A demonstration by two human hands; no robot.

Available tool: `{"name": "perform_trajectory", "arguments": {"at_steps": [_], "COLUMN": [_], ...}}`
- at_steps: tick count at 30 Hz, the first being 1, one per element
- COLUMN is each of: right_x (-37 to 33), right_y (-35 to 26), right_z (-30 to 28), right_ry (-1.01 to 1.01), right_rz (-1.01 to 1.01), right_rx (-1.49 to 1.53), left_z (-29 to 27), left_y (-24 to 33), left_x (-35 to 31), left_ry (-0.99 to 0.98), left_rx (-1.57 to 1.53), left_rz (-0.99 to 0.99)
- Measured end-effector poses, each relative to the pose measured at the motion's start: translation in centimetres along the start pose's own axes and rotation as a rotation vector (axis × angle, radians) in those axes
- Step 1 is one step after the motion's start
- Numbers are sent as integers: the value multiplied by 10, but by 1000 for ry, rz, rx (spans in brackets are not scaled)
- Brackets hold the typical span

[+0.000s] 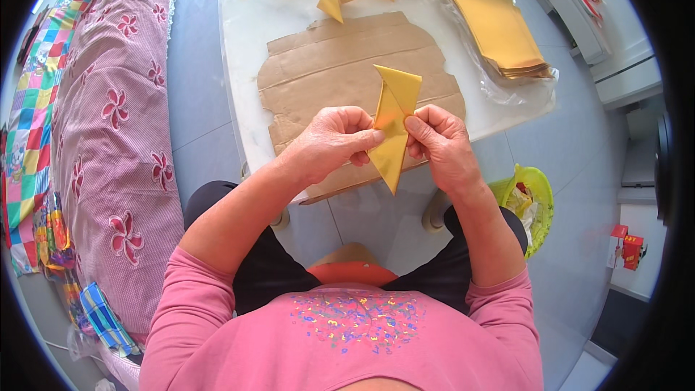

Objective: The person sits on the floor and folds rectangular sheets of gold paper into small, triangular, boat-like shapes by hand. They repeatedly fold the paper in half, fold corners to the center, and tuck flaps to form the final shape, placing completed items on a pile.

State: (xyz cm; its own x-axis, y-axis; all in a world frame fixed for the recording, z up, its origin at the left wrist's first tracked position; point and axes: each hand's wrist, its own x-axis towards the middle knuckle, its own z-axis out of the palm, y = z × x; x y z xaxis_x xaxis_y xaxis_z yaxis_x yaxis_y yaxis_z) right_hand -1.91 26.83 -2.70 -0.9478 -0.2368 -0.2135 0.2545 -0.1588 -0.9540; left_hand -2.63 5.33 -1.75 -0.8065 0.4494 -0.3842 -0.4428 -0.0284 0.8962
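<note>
A folded piece of gold paper [394,122], long and pointed at its ends, is held up over the near edge of a brown cardboard sheet [318,65]. My left hand [334,139] pinches its left side between thumb and fingers. On its right side, my right hand [439,141] grips the edge with thumb and bent fingers. Farther off lies a finished-looking folded gold paper piece [338,1], with several more like it behind. To the right is a stack of flat gold paper sheets [499,29] on clear plastic.
The white table [242,0] carries the cardboard. A lime-green basket [548,206] with scraps in it stands on the floor to the right of my right forearm. Left of the table is a bed with a pink flowered cover [123,152]. White drawers [626,65] line the right side.
</note>
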Motion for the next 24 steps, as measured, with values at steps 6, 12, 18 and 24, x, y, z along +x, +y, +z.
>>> {"name": "perform_trajectory", "arguments": {"at_steps": [6, 12, 18, 24], "right_x": [-2, -4, -3, -3], "right_y": [0, -5, -1, 6], "right_z": [3, 3, 9, 9], "right_ry": [24, -54, -111, -167], "right_rz": [-35, 7, 43, 79], "right_rx": [-76, -94, -120, -109], "left_z": [-5, 1, 3, 10], "left_y": [-3, 0, -7, -7], "left_x": [1, -1, 3, 4], "left_ry": [-52, -57, -50, 75], "left_rx": [-43, -81, -90, -63], "left_rz": [-1, 46, 120, 164]}}
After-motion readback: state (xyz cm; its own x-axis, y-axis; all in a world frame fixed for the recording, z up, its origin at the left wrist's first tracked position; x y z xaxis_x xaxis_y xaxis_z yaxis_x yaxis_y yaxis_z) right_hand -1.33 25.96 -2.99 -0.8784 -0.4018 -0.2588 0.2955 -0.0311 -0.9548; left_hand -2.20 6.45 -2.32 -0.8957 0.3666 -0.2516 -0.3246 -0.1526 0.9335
